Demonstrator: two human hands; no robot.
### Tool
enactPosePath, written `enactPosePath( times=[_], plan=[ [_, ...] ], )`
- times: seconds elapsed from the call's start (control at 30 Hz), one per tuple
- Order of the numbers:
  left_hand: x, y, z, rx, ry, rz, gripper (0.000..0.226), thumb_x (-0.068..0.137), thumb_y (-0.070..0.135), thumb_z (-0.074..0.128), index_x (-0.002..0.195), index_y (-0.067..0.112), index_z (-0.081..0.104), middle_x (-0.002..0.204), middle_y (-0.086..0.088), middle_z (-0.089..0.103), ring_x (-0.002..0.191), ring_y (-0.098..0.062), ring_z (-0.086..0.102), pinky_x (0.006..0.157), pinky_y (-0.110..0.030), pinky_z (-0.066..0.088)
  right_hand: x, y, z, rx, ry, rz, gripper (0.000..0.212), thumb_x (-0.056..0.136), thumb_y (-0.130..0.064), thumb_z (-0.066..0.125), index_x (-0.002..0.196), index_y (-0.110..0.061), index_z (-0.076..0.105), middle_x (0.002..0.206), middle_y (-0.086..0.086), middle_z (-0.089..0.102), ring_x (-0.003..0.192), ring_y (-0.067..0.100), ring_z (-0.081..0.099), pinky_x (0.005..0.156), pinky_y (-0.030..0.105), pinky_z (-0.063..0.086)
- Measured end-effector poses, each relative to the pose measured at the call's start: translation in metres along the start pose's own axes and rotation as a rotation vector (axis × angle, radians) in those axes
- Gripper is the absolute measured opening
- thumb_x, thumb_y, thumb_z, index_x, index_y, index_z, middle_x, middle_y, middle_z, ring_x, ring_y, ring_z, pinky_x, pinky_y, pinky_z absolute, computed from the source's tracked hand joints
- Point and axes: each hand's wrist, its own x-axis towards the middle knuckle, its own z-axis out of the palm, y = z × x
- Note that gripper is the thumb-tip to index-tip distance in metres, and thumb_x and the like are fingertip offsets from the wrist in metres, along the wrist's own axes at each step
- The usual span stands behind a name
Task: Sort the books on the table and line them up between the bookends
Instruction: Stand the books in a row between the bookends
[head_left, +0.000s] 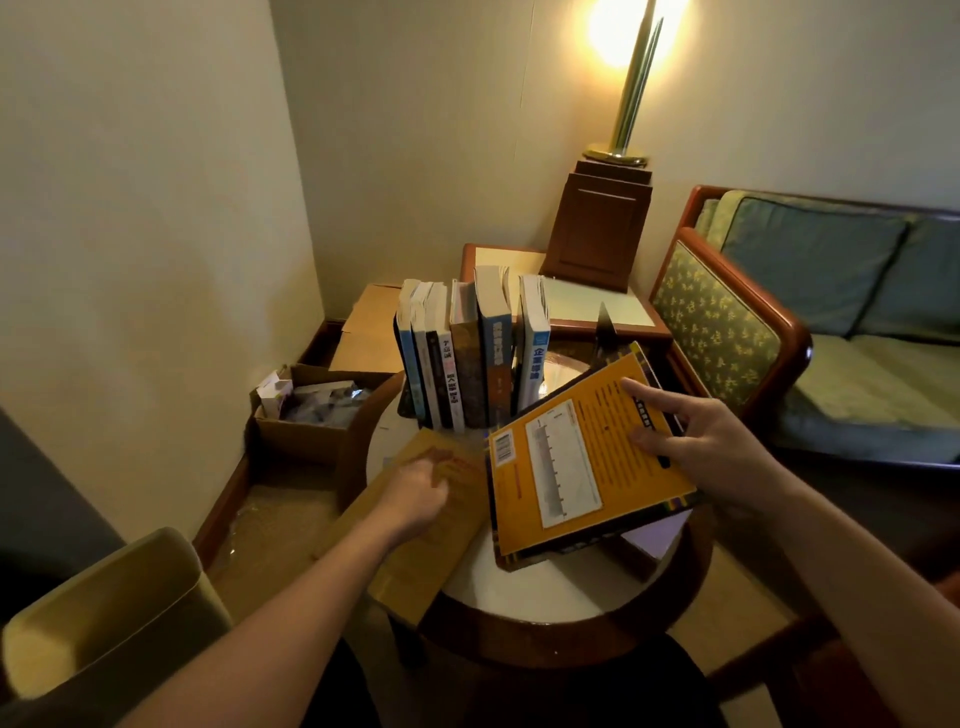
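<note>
Fingers of the right hand (711, 441) clamp the yellow book (582, 457), tilted toward the book row (467, 358) at twelve o'clock. At nine, the blurred left hand (415, 499) touches a tan book (415, 561); its grip cannot be told.

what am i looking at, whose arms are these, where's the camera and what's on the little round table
There is no machine: a person works with two bare hands. The single picture comes from a camera worn on their head, looking down, so the arms reach in from below. On the round table a row of books stands upright at the back, with a dark bookend to its right. The right hand holds a yellow book, tilted, above the table. The left hand rests on a tan book lying flat at the table's left edge; blur hides its grip.
</note>
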Motion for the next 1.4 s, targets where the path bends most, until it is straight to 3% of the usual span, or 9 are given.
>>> enactPosePath(
  times=[0.1, 0.27, 0.33, 0.43, 0.63, 0.83, 1.1, 1.27, 1.4],
  plan=[
    [0.022, -0.012, 0.005, 0.347, -0.108, 0.024, 0.053, 0.106, 0.031, 0.041, 0.157, 0.027, 0.027, 0.168, -0.001, 0.015, 0.154, -0.029, 0.010, 0.125, -0.047, 0.012, 0.003, -0.004, -0.015, -0.167, 0.033, -0.035, 0.061, 0.098, -0.010, 0.058, 0.149, -0.037, 0.038, 0.120, -0.004, 0.065, 0.092, 0.014, 0.074, 0.073, 0.031, 0.062],
    [0.023, -0.051, 0.040, 0.501, -0.146, 0.025, 0.076, 0.094, 0.073, 0.012, 0.157, 0.038, -0.011, 0.165, 0.006, -0.022, 0.149, -0.033, -0.027, 0.122, -0.054, -0.013, 0.009, -0.013, -0.023, -0.541, 0.186, -0.150, 0.061, 0.098, -0.012, 0.058, 0.152, -0.030, 0.034, 0.129, -0.002, 0.058, 0.103, 0.006, 0.059, 0.064, 0.009, 0.051],
    [0.020, -0.060, 0.050, 0.529, -0.056, 0.058, 0.083, 0.079, 0.079, -0.009, 0.153, 0.042, -0.014, 0.164, 0.008, -0.023, 0.148, -0.031, -0.028, 0.123, -0.054, -0.011, 0.013, -0.017, -0.024, -0.589, 0.249, -0.176, 0.061, 0.099, -0.011, 0.058, 0.152, -0.025, 0.034, 0.130, 0.003, 0.060, 0.102, 0.008, 0.058, 0.063, 0.008, 0.047],
    [0.019, -0.063, 0.055, 0.572, 0.000, 0.073, 0.089, 0.074, 0.083, -0.015, 0.154, 0.045, -0.012, 0.164, 0.010, -0.020, 0.150, -0.029, -0.023, 0.123, -0.055, -0.010, 0.023, -0.017, -0.024, -0.598, 0.323, -0.182, 0.062, 0.099, -0.011, 0.058, 0.154, -0.024, 0.034, 0.134, 0.008, 0.061, 0.109, 0.016, 0.063, 0.076, 0.015, 0.048],
    [0.035, -0.053, 0.045, 0.655, 0.029, 0.059, 0.090, 0.081, 0.087, 0.014, 0.158, 0.042, 0.003, 0.168, 0.006, 0.008, 0.153, -0.033, 0.004, 0.122, -0.056, 0.007, 0.055, -0.017, -0.020, -0.549, 0.425, -0.211, 0.061, 0.099, -0.012, 0.060, 0.154, -0.023, 0.035, 0.135, 0.008, 0.062, 0.106, 0.013, 0.062, 0.079, 0.022, 0.053],
    [0.041, -0.062, 0.050, 0.641, 0.042, 0.101, 0.086, 0.086, 0.085, 0.011, 0.157, 0.041, -0.008, 0.167, 0.006, -0.015, 0.152, -0.027, -0.019, 0.123, -0.056, -0.008, 0.096, -0.021, -0.012, -0.574, 0.424, -0.211, 0.058, 0.100, -0.013, 0.058, 0.153, -0.024, 0.037, 0.139, 0.010, 0.059, 0.116, 0.027, 0.064, 0.086, 0.029, 0.053],
    [0.044, -0.059, 0.052, 0.613, 0.075, 0.112, 0.090, 0.083, 0.086, 0.008, 0.159, 0.039, -0.005, 0.168, 0.005, -0.014, 0.153, -0.027, -0.019, 0.122, -0.055, -0.010, 0.153, -0.025, 0.005, -0.611, 0.352, -0.171, 0.057, 0.100, -0.009, 0.054, 0.154, -0.020, 0.038, 0.143, 0.017, 0.055, 0.105, 0.030, 0.067, 0.080, 0.033, 0.056],
    [0.046, -0.058, 0.052, 0.633, 0.066, 0.087, 0.089, 0.084, 0.087, 0.008, 0.158, 0.040, -0.008, 0.167, 0.007, -0.015, 0.152, -0.027, -0.020, 0.122, -0.055, -0.011, 0.179, -0.031, 0.009, -0.668, 0.319, -0.188, 0.056, 0.097, -0.007, 0.057, 0.150, -0.020, 0.045, 0.134, 0.021, 0.061, 0.067, 0.010, 0.059, 0.066, 0.027, 0.046],
    [0.047, -0.057, 0.051, 0.637, 0.067, 0.076, 0.088, 0.085, 0.086, 0.008, 0.158, 0.040, -0.010, 0.167, 0.006, -0.015, 0.152, -0.027, -0.020, 0.122, -0.055, -0.010, 0.192, -0.035, 0.006, -0.695, 0.282, -0.175, 0.055, 0.098, -0.009, 0.058, 0.150, -0.020, 0.046, 0.127, 0.020, 0.064, 0.086, 0.024, 0.063, 0.071, 0.026, 0.044]
  ],
)
